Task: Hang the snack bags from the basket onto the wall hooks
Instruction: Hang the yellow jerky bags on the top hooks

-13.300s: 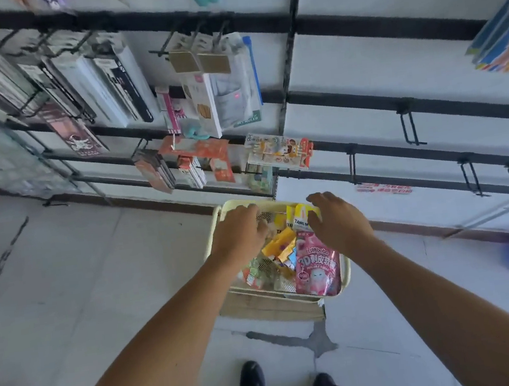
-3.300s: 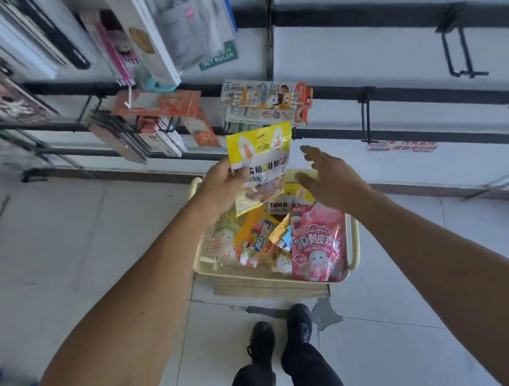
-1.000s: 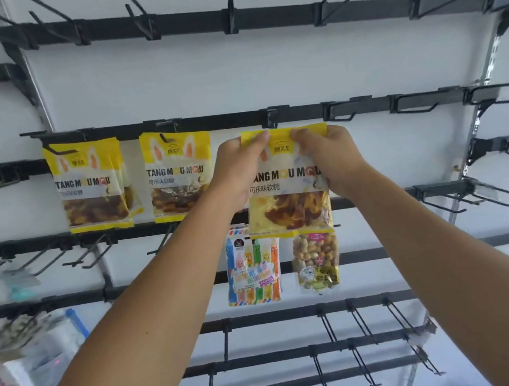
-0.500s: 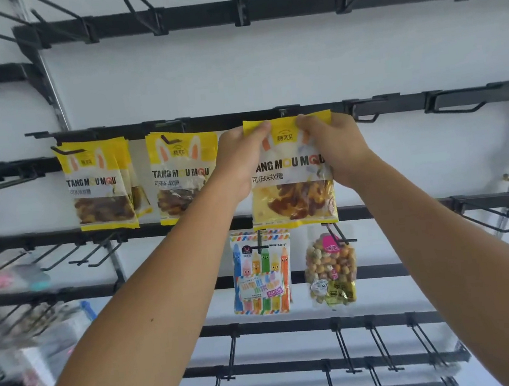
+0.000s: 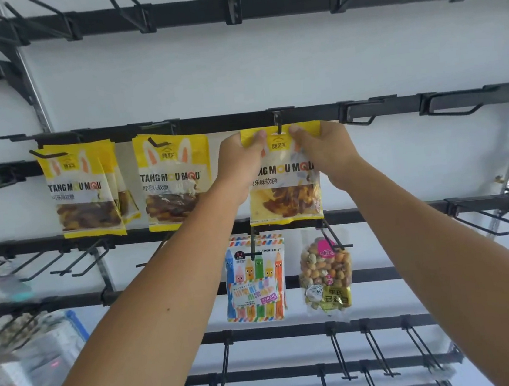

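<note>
A yellow snack bag [image 5: 284, 186] with rabbit ears printed on it is up against the wall rack. My left hand [image 5: 242, 165] pinches its top left corner and my right hand [image 5: 326, 153] pinches its top right corner. The tip of a black hook [image 5: 277, 123] sits at the hole in the bag's top edge, between my thumbs. Two hooks to the left carry the same yellow bags [image 5: 83, 190] [image 5: 172, 180]. The basket is out of view.
A colourful pencil-print pack [image 5: 255, 278] and a clear bag of nuts [image 5: 326, 273] hang one rail lower. Bare black hooks [image 5: 361, 114] line the rails to the right, above and below. Blurred goods sit at the lower left [image 5: 28, 361].
Both hands have raised the yellow bag from basket height to the rail. Over the last second its top edge has risen until the hook tip meets the bag's hole.
</note>
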{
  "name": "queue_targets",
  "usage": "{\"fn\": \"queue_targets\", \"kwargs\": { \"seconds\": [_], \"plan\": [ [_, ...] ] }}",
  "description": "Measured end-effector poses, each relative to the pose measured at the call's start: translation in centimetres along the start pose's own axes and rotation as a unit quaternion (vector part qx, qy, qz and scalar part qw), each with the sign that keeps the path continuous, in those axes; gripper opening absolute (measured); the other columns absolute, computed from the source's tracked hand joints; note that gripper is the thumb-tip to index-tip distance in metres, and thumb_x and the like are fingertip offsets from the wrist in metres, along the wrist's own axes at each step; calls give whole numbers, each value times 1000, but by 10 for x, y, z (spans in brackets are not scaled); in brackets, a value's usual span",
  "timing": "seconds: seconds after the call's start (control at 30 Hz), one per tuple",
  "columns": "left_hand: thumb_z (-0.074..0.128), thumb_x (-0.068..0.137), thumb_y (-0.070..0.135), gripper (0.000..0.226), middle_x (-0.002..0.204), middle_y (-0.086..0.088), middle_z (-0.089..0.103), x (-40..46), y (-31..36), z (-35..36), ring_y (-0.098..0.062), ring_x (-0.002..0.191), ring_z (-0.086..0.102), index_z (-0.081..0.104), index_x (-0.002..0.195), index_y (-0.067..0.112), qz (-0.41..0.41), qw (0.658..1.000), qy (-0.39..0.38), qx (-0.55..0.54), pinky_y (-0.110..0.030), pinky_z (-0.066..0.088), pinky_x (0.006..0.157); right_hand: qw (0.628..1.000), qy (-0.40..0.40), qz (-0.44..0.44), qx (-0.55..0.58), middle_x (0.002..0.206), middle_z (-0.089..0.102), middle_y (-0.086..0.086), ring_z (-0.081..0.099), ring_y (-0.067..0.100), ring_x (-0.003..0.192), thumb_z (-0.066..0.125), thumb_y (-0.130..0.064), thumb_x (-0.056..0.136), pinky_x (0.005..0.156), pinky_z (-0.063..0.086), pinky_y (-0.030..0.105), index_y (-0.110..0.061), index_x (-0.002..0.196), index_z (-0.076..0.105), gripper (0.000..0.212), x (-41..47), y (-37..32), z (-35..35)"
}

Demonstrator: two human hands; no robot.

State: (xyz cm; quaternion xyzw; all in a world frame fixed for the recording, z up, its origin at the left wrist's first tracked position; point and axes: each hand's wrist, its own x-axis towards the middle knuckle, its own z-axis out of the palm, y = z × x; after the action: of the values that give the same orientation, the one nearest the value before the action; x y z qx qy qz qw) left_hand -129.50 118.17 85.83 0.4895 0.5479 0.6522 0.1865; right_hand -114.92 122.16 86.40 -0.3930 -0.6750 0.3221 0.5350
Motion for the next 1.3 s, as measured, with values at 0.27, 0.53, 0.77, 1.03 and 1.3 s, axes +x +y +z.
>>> {"fn": "queue_targets", "kwargs": {
  "seconds": [0.27,0.53,0.77,1.03,1.3],
  "plan": [
    [59,99,35,23,92,-4,69,18,-11,8,-20,84,63,67,96,13,2,998,24,52,-32,48,69,994,73,-10,-85,91,64,4,59,15,74,61,-45,94,55,45,25,-12,103,60,35,25,14,16],
    [61,99,32,23,81,2,62,23,-15,5,-12,77,55,63,82,16,-29,1000,-1,-1,-29,45,71,998,46,-33,-31,95,71,0,69,17,86,65,-32,93,72,59,34,-25,107,66,16,29,17,15],
    [60,99,31,20,85,3,62,26,-14,4,-7,80,54,64,91,13,-39,999,-7,-14,-31,41,79,998,39,-37,-40,90,73,2,70,18,82,65,-28,93,69,58,32,-21,105,69,15,32,13,17],
    [59,100,31,19,89,4,63,30,-16,1,-6,83,56,63,93,14,-42,999,-17,-3,-29,40,77,997,37,-28,-59,89,71,-1,67,16,83,63,-29,94,62,50,25,-20,113,66,21,32,9,17],
    [54,101,32,46,132,-5,59,13,-18,-2,-21,108,60,41,142,14,-17,995,-14,100,-27,51,74,994,46,-29,-99,127,62,-1,59,13,102,58,-16,97,75,47,22,-17,143,46,47,15,11,2]
  ]
}}
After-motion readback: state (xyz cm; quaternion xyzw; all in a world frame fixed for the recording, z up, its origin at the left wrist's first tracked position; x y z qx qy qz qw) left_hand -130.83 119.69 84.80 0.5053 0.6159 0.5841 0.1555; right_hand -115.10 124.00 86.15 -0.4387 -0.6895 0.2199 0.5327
